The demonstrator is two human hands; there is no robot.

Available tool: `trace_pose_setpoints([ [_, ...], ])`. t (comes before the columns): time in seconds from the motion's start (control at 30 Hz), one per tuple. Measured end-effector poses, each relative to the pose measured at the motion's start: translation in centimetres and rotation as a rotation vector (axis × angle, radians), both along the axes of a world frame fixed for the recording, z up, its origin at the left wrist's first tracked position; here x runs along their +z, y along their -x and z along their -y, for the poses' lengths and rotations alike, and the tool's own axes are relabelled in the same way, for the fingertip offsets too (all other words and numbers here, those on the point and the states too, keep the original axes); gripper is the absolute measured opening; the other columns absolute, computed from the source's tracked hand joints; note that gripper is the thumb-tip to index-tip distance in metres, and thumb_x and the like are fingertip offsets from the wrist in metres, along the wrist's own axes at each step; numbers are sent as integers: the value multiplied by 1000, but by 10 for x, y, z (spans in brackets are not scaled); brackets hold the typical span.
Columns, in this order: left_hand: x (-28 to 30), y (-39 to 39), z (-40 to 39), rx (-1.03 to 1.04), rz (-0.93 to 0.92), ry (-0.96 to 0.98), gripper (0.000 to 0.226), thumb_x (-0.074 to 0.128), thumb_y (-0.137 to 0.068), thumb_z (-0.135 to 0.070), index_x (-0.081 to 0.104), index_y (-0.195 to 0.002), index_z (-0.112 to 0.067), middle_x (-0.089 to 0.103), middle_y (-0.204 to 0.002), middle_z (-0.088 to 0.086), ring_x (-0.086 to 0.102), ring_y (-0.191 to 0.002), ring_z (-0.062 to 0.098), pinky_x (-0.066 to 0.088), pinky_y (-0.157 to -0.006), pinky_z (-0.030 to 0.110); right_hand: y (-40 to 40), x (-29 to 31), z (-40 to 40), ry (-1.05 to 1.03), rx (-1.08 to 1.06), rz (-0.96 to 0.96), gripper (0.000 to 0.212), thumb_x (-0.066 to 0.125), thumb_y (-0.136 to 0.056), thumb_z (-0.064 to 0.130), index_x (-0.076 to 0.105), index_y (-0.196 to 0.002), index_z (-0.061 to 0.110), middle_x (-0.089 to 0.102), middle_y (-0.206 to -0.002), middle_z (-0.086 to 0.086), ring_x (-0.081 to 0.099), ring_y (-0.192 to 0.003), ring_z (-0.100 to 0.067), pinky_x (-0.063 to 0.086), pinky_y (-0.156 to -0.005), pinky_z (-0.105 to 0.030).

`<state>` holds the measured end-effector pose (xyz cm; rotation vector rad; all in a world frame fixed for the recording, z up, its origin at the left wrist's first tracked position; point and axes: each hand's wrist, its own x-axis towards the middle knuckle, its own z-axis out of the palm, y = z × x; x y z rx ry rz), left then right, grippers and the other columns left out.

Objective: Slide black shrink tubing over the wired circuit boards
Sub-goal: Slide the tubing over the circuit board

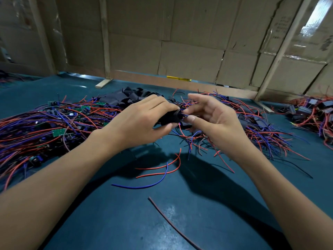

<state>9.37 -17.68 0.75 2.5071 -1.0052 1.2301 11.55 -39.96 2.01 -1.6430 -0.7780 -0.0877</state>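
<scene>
My left hand point(144, 120) grips the black tubing point(169, 117) above the tabletop point(207, 204) centre while my right hand point(210, 116) pinches its wires point(185, 115).

No legible text anywhere. Faint dark print sat on the cardboard panel point(282, 24) far up and to the right of the right hand point(212, 118), too blurred to read. Green circuit boards point(58, 132) left of the left hand point(144, 120) showed no readable markings. Yellow strip point(178, 78) beyond both hands: no lettering made out.
</scene>
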Motion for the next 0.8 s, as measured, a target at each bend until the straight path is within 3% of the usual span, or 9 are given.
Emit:
trace_pose_setpoints([
  [0.1, -1, -1, -2, -28, -9, 12, 32, 62, -97, -25, 66, -118, -1, 67, -103, 10, 62, -95, 32, 52, -84, 42, -3, -3, -1, -38, -96, -119, 38, 79, -82, -2, 64, -115, 11, 72, -95, -9, 74, -80, -26, 61, -80, -39],
  [0.17, -2, -2, -2, -39, -20, 9, 32, 61, -98, -25, 66, -118, -1, 66, -104, 11, 61, -96, 31, 51, -85, 42, -3, -3, -1, -36, -113, -208, 27, 84, -78, 5, 66, -99, 5, 74, -83, -10, 75, -71, -26, 61, -62, -36],
  [0.27, -3, -3, -3, -42, -27, -4, 31, 65, -96, -23, 65, -117, -1, 65, -102, 11, 59, -93, 31, 50, -84, 43, -2, -3, -1, 60, -112, -256, 23, 85, -77, 15, 68, -85, 2, 70, -67, -9, 68, -53, -20, 50, -40, -27],
  [0.4, -2, -4, -7, -33, -22, -14, 35, 68, -95, -24, 64, -121, -1, 64, -103, 11, 59, -94, 31, 50, -85, 40, -2, 2, 1, 1, 22, -323, 9, 73, -85, 0, 75, -94, -1, 68, -70, -16, 56, -52, -19, 47, -48, -24],
  [0.5, 0, -2, -7, -36, -18, -20, 35, 68, -95, -23, 64, -123, -1, 65, -107, 9, 59, -96, 30, 50, -86, 39, -1, 4, 1, -95, 117, -360, 24, 59, -88, -16, 74, -101, -2, 71, -75, -15, 64, -62, -17, 52, -56, -22],
  [0.7, 3, -1, -8, -55, -59, 9, 37, 68, -94, -13, 64, -128, 1, 67, -108, 11, 60, -99, 30, 47, -93, 33, -1, 3, -2, -167, 71, -300, 30, 65, -78, -21, 74, -96, 1, 73, -86, -15, 59, -80, -33, 53, -57, -23],
  [0.8, 3, 0, -7, -46, -91, -14, 39, 67, -94, -13, 62, -130, 0, 66, -107, 12, 60, -98, 30, 47, -93, 32, 0, 5, -1, -229, 101, -329, 27, 66, -76, -18, 71, -99, -4, 73, -83, -15, 63, -75, -32, 52, -54, -25],
])
